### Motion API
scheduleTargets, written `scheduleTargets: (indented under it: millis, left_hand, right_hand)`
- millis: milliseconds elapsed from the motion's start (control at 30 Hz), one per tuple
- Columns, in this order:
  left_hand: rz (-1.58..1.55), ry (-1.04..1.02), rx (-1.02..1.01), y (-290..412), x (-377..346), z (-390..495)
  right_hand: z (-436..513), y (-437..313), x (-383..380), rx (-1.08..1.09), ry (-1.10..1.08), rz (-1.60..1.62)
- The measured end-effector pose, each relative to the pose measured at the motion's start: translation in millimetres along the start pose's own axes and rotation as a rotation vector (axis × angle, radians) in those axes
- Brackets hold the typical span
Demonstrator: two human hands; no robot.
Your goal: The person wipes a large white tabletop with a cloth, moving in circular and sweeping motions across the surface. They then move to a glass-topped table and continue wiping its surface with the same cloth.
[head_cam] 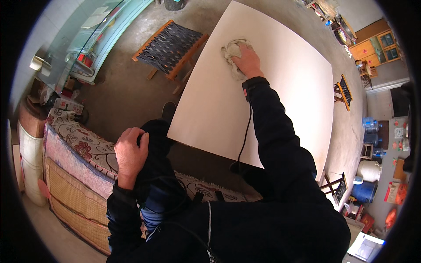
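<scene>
My right hand [248, 62] presses a crumpled pale grey cloth [233, 52] onto a white tabletop [217, 108], towards its far left part. The fingers are bent over the cloth, and part of it bunches out beyond them. A small dark box with a cable [246, 92] sits at my right wrist; the cable runs down across the white surface. My left hand [131, 151] is by my dark-clothed knee, left of the table's near corner. Its fingers are curled, and their tips and the palm are hidden.
A folding stool [171, 46] with a dark woven seat stands left of the table. Beside me lies a flower-patterned seat cover [82, 144]. A glass-topped cabinet [98, 39] stands far left. Another folding stool [344, 92], water bottles [371, 123] and a blue barrel [363, 192] are on the right.
</scene>
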State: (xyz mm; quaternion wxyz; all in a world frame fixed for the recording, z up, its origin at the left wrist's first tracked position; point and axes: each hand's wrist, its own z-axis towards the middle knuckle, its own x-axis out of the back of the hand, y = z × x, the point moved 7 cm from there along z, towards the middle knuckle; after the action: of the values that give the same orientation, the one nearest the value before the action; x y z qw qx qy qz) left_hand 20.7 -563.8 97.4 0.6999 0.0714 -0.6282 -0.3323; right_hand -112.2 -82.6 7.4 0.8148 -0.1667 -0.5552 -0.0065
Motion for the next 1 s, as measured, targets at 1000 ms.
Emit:
scheduleTargets:
  millis: [1000]
  left_hand:
    - [0.074,0.187,-0.15,-3.7,6.0,-10.0]
  right_hand:
    - [-133.2,-120.7,29.1,0.187,-0.163,0.258]
